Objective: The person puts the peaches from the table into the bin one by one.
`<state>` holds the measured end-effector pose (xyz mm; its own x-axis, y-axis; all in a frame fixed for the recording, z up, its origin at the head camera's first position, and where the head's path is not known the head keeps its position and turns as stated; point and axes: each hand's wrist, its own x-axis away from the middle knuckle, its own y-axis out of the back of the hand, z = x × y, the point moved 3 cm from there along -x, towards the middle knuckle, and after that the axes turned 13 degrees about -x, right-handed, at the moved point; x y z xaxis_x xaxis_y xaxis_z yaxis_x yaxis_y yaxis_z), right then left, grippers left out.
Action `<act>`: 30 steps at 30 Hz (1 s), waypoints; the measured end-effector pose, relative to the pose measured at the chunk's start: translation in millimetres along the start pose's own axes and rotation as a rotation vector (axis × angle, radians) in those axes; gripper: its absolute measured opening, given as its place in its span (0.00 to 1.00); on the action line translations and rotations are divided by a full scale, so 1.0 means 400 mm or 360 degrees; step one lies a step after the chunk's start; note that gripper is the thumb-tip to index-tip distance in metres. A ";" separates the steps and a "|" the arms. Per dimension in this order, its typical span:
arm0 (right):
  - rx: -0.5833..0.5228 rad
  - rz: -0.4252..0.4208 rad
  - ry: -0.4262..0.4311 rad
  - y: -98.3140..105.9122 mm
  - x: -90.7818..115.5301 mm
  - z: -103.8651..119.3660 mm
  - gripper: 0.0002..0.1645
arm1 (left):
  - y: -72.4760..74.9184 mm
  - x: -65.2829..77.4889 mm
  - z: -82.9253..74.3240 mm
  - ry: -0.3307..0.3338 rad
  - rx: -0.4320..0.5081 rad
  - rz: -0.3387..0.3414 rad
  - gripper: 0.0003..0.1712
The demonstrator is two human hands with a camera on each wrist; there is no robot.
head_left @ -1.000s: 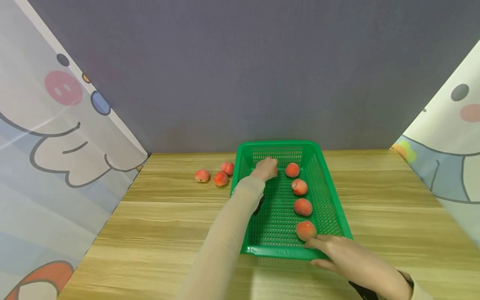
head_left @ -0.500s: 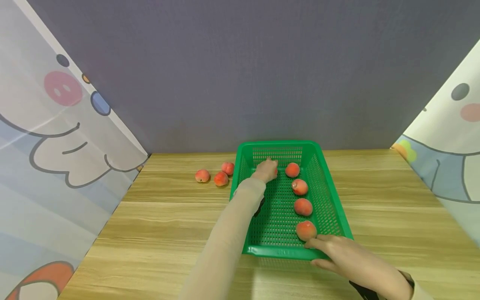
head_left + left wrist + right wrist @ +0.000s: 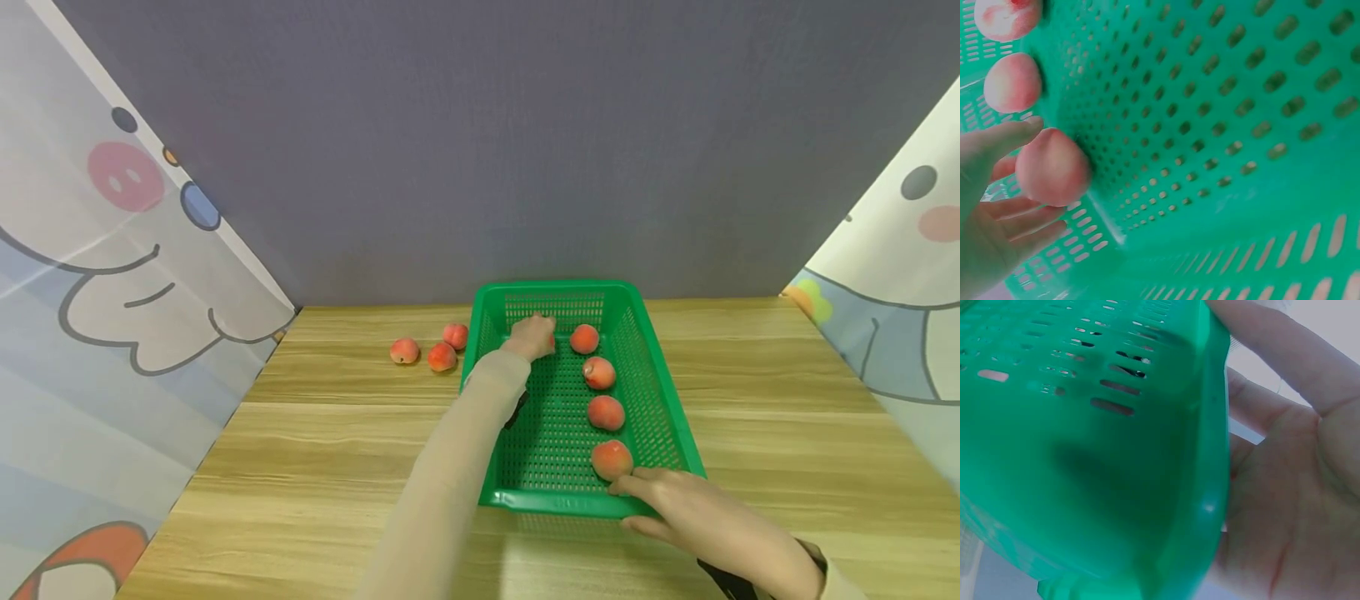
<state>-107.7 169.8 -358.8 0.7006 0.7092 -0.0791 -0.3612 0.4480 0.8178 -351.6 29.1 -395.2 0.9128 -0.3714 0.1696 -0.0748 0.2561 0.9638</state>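
Note:
A green plastic basket (image 3: 587,505) stands on the table, with a row of several peaches along its right side, among them one peach (image 3: 612,460) by the near right corner. My left hand (image 3: 531,337) reaches into the basket's far left part. In the left wrist view its thumb and fingers hold a peach (image 3: 1054,167) close to the basket's floor; in the head view the hand mostly hides this peach. My right hand (image 3: 686,510) grips the rim at the near right corner, fingers over the edge and thumb below. The right wrist view shows the palm beside the rim (image 3: 1215,450).
Three peaches lie together on the wooden table (image 3: 330,450) left of the basket, one peach (image 3: 405,351) a bit apart from the others. A grey wall (image 3: 480,150) rises behind the basket. Cartoon-printed curtains (image 3: 90,275) flank the table.

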 end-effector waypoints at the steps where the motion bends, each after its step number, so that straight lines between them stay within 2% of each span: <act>1: -0.0002 0.0003 -0.0004 0.000 0.000 0.000 0.16 | 0.006 0.002 0.000 0.0003 -0.0007 -0.0008 0.30; 6: -0.0004 0.0005 -0.0003 0.002 0.000 0.000 0.17 | 0.038 0.012 -0.003 -0.0012 -0.0038 -0.0020 0.25; 17: -0.0001 0.0020 -0.0008 0.002 0.001 0.000 0.17 | 0.107 0.058 -0.020 -0.0127 0.0005 0.0060 0.14; 30: -0.0002 0.0019 -0.0011 0.002 0.001 0.000 0.17 | 0.183 0.116 -0.035 -0.0256 -0.0102 0.0065 0.19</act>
<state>-107.8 170.5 -358.2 0.7006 0.7106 -0.0653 -0.3701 0.4401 0.8181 -309.1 43.2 -319.5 0.8333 -0.4961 0.2440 -0.0802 0.3283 0.9412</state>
